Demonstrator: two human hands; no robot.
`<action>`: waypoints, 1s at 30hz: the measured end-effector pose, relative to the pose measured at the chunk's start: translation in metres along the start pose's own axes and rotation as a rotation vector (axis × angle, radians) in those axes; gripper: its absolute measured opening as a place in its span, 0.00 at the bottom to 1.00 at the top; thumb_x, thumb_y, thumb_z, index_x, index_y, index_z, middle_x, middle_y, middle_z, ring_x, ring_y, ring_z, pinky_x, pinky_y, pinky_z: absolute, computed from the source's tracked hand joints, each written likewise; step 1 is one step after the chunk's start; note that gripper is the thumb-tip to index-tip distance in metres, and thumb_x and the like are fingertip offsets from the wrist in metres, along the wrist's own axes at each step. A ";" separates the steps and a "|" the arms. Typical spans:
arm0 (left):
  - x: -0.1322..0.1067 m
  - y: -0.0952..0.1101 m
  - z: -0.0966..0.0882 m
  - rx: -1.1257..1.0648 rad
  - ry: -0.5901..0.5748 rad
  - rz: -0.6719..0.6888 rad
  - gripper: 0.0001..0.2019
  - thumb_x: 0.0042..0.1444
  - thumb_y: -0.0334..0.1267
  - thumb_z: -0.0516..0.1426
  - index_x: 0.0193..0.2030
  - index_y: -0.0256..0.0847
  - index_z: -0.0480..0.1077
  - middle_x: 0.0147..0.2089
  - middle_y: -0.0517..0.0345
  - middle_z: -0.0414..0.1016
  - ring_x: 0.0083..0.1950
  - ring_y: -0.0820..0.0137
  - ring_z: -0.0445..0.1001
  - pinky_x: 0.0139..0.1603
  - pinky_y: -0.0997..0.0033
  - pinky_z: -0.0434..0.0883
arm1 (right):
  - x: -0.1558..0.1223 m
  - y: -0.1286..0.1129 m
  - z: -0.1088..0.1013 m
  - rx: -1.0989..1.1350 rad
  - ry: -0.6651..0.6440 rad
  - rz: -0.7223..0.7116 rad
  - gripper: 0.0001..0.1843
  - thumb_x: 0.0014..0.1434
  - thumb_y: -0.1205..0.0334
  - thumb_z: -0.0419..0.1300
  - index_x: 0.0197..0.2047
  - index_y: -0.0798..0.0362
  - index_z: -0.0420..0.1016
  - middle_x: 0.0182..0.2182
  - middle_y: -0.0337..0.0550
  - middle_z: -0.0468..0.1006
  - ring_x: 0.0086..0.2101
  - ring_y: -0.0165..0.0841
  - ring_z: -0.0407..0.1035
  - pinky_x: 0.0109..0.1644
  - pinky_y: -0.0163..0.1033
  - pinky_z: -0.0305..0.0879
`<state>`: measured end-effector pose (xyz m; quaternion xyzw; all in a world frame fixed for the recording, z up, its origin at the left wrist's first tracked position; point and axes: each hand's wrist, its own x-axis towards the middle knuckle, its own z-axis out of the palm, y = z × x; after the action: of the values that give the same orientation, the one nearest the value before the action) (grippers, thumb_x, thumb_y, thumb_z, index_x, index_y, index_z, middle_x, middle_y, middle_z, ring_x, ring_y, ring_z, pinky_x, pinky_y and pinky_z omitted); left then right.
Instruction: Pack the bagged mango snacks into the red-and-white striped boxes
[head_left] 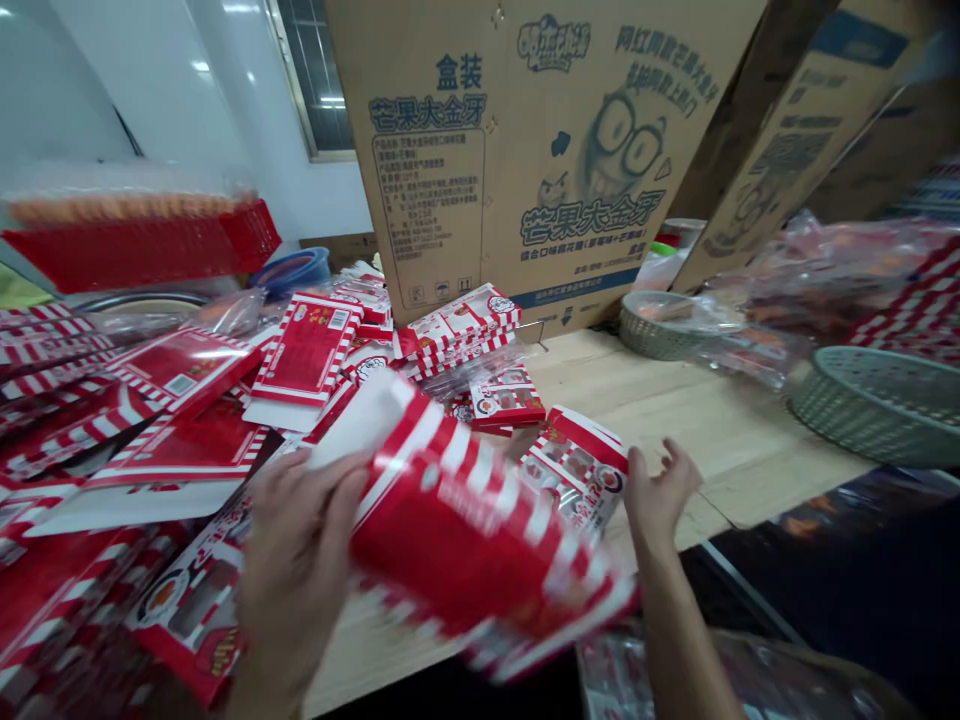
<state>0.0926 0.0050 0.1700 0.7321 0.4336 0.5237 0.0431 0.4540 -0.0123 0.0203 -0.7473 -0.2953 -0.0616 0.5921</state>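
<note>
My left hand [311, 545] grips a red candy box [465, 530] with white stripes along its edges, near its white flap end. The box is tilted down to the right and smeared by motion. Beyond it, a similar box [574, 465] with a windowed front lies on the table. At that box's right edge is my right hand [661, 490], fingers apart and holding nothing; whether a fingertip touches the box I cannot tell. More striped boxes [307, 350] lie in a loose heap behind my left hand.
A large printed carton [517, 170] stands at the back of the wooden table [660, 400]. Stacked boxes [60, 580] fill the left side. To the right are a small green basket [656, 325], a larger one [870, 410] and clear plastic bags [847, 270]. A blue basin [292, 272] sits behind.
</note>
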 end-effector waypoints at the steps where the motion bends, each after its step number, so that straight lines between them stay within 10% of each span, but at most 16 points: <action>1: -0.001 -0.011 -0.021 0.110 -0.038 0.070 0.07 0.65 0.39 0.53 0.42 0.51 0.73 0.38 0.66 0.80 0.39 0.69 0.75 0.59 0.61 0.61 | 0.003 -0.010 0.008 -0.033 -0.027 -0.073 0.16 0.64 0.58 0.60 0.53 0.55 0.70 0.54 0.48 0.70 0.52 0.43 0.67 0.54 0.56 0.65; 6: -0.028 -0.033 -0.043 0.280 -0.360 0.596 0.14 0.69 0.38 0.49 0.35 0.44 0.73 0.30 0.69 0.82 0.26 0.75 0.75 0.38 0.71 0.65 | 0.002 -0.077 0.072 -0.137 -0.437 -0.487 0.08 0.66 0.62 0.57 0.45 0.55 0.75 0.42 0.45 0.77 0.44 0.37 0.72 0.51 0.48 0.69; 12: -0.055 -0.035 0.001 0.393 -0.153 0.063 0.11 0.66 0.38 0.51 0.42 0.37 0.74 0.32 0.55 0.81 0.30 0.69 0.77 0.39 0.70 0.70 | -0.030 -0.142 0.164 -0.342 -0.800 -0.874 0.13 0.66 0.60 0.58 0.52 0.53 0.72 0.53 0.47 0.72 0.51 0.40 0.69 0.55 0.53 0.67; 20: -0.032 -0.024 -0.022 0.089 -0.116 -0.514 0.16 0.64 0.48 0.50 0.32 0.45 0.74 0.31 0.62 0.79 0.32 0.70 0.77 0.33 0.75 0.70 | -0.039 -0.161 0.199 -0.525 -1.035 -1.038 0.14 0.66 0.59 0.58 0.53 0.53 0.71 0.53 0.48 0.72 0.48 0.39 0.70 0.51 0.51 0.69; 25: -0.057 -0.032 -0.013 0.039 -0.318 -0.446 0.14 0.65 0.43 0.49 0.33 0.44 0.72 0.33 0.59 0.78 0.36 0.67 0.76 0.39 0.71 0.71 | -0.060 -0.156 0.194 -0.512 -1.266 -1.081 0.14 0.65 0.58 0.59 0.52 0.54 0.71 0.51 0.47 0.73 0.45 0.38 0.72 0.48 0.49 0.72; 30: -0.078 -0.040 -0.001 0.111 -0.497 -0.179 0.13 0.66 0.36 0.47 0.35 0.43 0.72 0.35 0.55 0.77 0.40 0.64 0.75 0.41 0.66 0.73 | -0.072 -0.156 0.202 -0.494 -1.189 -1.004 0.17 0.65 0.58 0.59 0.56 0.54 0.68 0.53 0.48 0.72 0.47 0.40 0.71 0.49 0.51 0.71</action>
<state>0.0628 -0.0241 0.0926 0.7983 0.5004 0.2973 0.1543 0.2626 0.1668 0.0622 -0.5426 -0.8377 0.0239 0.0565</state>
